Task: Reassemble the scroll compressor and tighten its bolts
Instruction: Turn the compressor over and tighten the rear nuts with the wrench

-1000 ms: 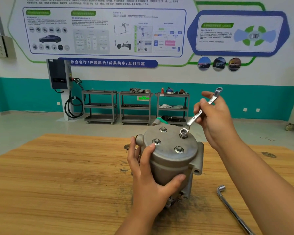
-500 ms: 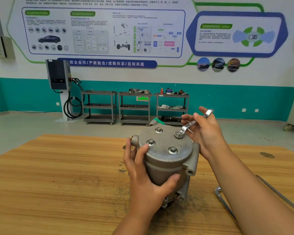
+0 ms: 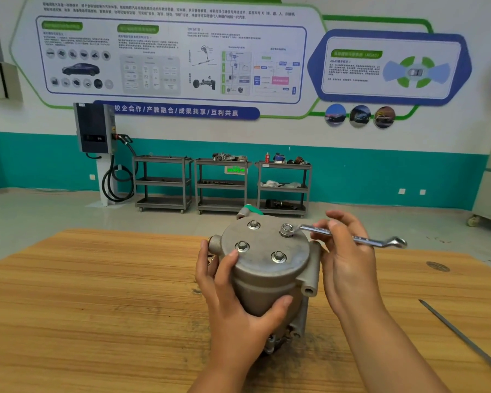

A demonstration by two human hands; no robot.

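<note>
Head cam: L hand (image 3: pixel 238 316) grips compressor (image 3: pixel 267 269); R hand (image 3: pixel 349 268) pinches wrench (image 3: pixel 380 241), seemingly on bolt (image 3: pixel 287 230).

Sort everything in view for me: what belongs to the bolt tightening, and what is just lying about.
In the job: scroll compressor, held by the left hand; wrench, gripped by the right hand; bolt under the wrench's ring end.
Lying about: long metal tool on the wooden table; three trolleys by the wall; wall charger.
</note>
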